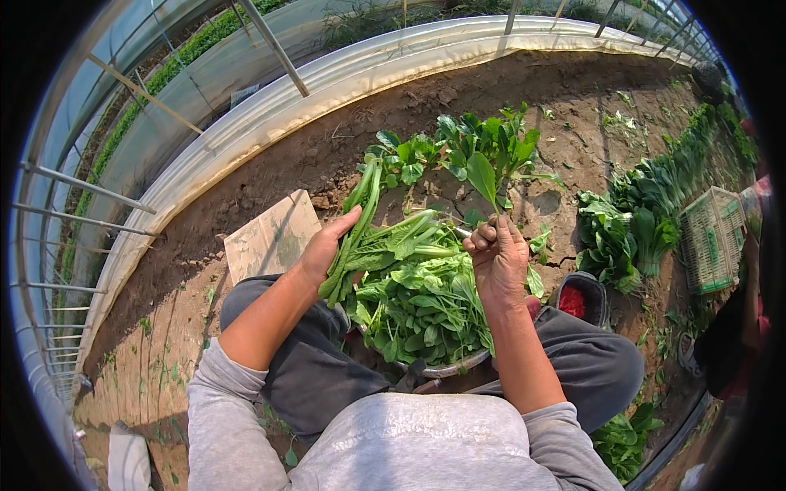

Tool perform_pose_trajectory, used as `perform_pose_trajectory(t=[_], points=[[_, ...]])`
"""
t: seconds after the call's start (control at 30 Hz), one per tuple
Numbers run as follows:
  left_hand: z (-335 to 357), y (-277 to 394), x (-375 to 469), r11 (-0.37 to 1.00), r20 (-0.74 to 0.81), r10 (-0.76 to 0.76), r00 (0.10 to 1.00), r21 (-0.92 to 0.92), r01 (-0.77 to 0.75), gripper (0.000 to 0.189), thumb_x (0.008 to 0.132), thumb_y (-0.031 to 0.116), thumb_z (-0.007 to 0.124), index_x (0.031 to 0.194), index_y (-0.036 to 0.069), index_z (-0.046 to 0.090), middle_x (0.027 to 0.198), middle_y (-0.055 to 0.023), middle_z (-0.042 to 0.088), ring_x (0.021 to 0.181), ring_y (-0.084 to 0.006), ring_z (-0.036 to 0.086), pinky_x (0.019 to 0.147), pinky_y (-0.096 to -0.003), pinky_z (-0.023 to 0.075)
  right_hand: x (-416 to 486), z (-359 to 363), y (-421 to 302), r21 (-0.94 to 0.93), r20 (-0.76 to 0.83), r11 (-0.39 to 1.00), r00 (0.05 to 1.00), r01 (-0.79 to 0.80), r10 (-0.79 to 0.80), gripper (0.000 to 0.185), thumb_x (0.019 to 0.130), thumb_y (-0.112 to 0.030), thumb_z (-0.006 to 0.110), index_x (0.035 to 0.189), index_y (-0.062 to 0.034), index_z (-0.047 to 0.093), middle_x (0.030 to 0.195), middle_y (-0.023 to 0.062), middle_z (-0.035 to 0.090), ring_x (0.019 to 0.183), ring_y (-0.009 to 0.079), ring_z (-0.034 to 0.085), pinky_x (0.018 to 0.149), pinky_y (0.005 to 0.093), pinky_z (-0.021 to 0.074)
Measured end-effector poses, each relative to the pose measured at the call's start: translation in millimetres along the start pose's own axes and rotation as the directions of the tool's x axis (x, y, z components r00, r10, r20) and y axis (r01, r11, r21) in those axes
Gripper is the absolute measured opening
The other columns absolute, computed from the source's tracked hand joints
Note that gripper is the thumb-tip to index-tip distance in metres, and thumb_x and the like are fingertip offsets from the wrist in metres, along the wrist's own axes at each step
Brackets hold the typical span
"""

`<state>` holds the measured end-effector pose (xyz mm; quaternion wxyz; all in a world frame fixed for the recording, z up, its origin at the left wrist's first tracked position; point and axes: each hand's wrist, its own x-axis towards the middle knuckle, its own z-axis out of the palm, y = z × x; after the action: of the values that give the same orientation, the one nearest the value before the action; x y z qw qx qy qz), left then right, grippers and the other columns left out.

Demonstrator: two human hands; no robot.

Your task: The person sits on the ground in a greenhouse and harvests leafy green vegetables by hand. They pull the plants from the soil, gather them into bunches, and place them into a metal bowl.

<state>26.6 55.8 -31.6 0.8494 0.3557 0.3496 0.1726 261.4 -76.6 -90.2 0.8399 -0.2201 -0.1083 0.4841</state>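
Note:
My left hand [334, 245] is closed around a bunch of long-stemmed leafy greens [363, 215], held upright at the left of a heaped basin. My right hand [500, 251] pinches the stem of a single green leaf [481, 178] between thumb and finger. A thin metal blade [460, 232] shows beside its curled fingers; its handle is hidden. Between my knees stands a round metal basin [454, 370], heaped with loose leafy greens [430, 307]. Several larger stalks with pale ribs [408, 236] lie across the back of the heap.
Leafy plants [491, 144] stand in the soil ahead. A cardboard piece [270, 239] lies left. Bundled greens [651, 227] line the right, beside a plastic crate [712, 239] and another person's arm [751, 270]. Plastic sheeting [344, 86] and metal poles border the far left.

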Motion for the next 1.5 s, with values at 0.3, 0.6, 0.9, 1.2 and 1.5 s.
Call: perform_pose_trajectory(t=[0.3,0.6,0.9,1.2,1.5], points=[[21.3,-0.5,-6.4,0.995,-0.078,0.093,0.993,0.055,-0.089,0.045,0.102,0.042,0.05,0.108,0.0,0.063,0.094,-0.0096,0.071,0.074,-0.0166,0.071,0.061,-0.0284,0.059,-7.9,-33.7,5.0,-0.554,0.021,0.683,0.812,-0.477,0.584,0.062,0.088,-0.034,0.072,0.138,-0.0041,0.051,0.121,0.01,0.066,0.106,0.0231,0.064,0.086,0.0417,0.0503],[49.7,-24.4,3.4,0.977,0.022,-0.04,0.999,0.212,0.034,0.043,0.096,0.023,0.065,0.133,0.006,0.055,0.112,-0.0036,0.068,0.096,-0.0139,0.067,0.086,-0.0307,0.0559,1.5,12.9,26.5,0.034,0.144,0.964,0.956,-0.264,0.256,0.043,0.094,-0.026,0.067,0.129,-0.004,0.057,0.122,0.014,0.065,0.111,0.0266,0.063,0.097,0.047,0.0518],[34.8,-15.6,10.7,0.954,-0.027,0.124,0.992,0.277,-0.111,0.035,0.093,0.017,0.068,0.125,0.003,0.059,0.112,-0.0067,0.068,0.099,-0.0168,0.066,0.088,-0.0335,0.0542,17.2,-12.4,-10.0,0.493,0.229,0.817,0.95,-0.3,0.211,0.019,0.097,-0.023,0.064,0.098,-0.0044,0.063,0.086,0.0066,0.065,0.082,0.0196,0.065,0.08,0.0397,0.0553],[47.5,-29.0,16.0,0.632,0.055,0.331,0.942,0.729,-0.265,0.041,0.08,0.008,0.082,0.116,0.005,0.064,0.098,0.0026,0.067,0.089,-0.0083,0.061,0.082,-0.0251,0.0499,10.1,24.6,-20.0,-0.392,0.084,0.909,0.978,-0.143,0.191,0.028,0.086,-0.012,0.076,0.108,-0.0003,0.065,0.071,-0.0044,0.06,0.055,0.0033,0.049,0.049,0.0197,0.0374],[63.5,-17.7,12.6,0.856,0.137,0.069,0.988,0.5,-0.129,0.065,0.083,0.021,0.08,0.137,0.003,0.049,0.122,-0.0084,0.064,0.109,-0.0161,0.063,0.097,-0.0333,0.0501,4.0,25.0,-6.2,-0.482,0.126,0.876,0.989,-0.002,0.071,0.013,0.087,-0.012,0.074,0.094,-0.0027,0.068,0.078,-0.0023,0.066,0.065,0.004,0.057,0.059,0.0202,0.046]])
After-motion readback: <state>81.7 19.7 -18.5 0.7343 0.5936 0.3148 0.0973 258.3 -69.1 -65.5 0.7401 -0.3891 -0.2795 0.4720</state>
